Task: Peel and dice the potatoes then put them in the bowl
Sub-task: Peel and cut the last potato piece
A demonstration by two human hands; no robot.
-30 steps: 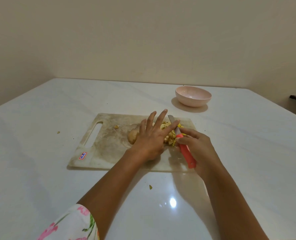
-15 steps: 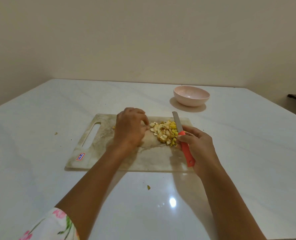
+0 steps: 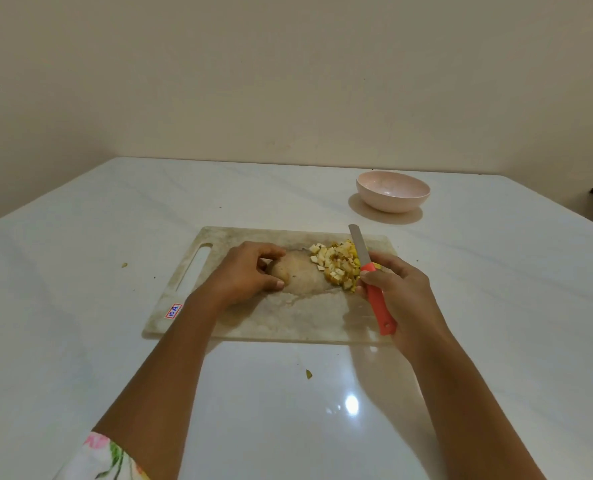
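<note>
On the cutting board [image 3: 288,317] sits a pale brown potato [image 3: 283,271], dull and rough-looking. The left hand [image 3: 243,271] curls round it and hides most of it, so whether it is peeled is unclear. Just beside it lies a pile of diced potato [image 3: 336,266], cream and yellow. The right hand [image 3: 399,292] grips a red-handled knife [image 3: 378,306], blade against the pile. A pink bowl [image 3: 392,199] stands apart on the counter [image 3: 115,341].

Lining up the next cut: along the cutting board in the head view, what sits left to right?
handle slot → left hand → potato → diced potato pile → knife → right hand
</note>
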